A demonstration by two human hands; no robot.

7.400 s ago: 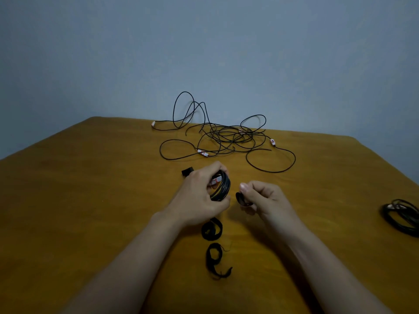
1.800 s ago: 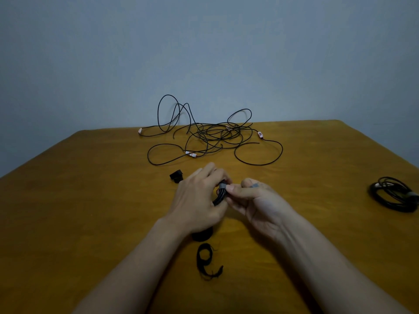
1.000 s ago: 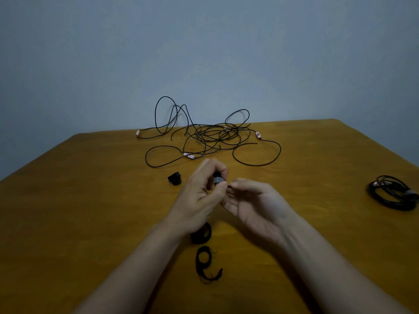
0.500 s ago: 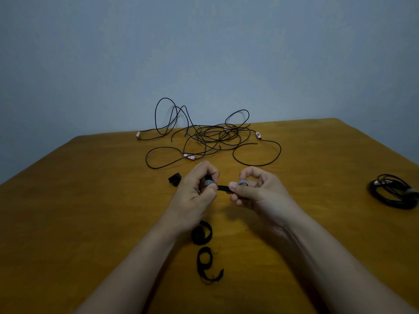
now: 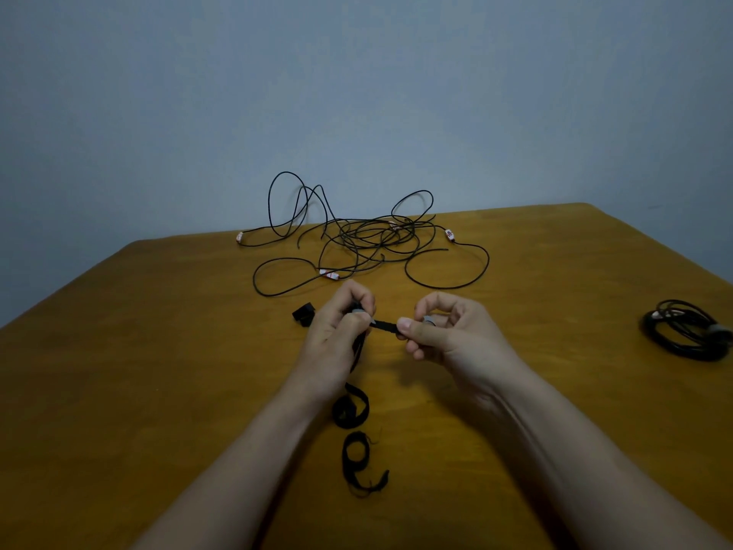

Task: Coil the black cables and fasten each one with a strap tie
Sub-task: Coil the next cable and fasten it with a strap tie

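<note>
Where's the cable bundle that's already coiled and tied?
In the head view the tied cable coil lies on the wooden table near its right edge, well right of the right hand and apart from the tangled cables.

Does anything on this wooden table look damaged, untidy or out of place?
The nearest black fabric strap tie, curled on the yellow-brown wooden table, looks frayed, with loose threads. The thin black cables at the far edge lie tangled.
</note>
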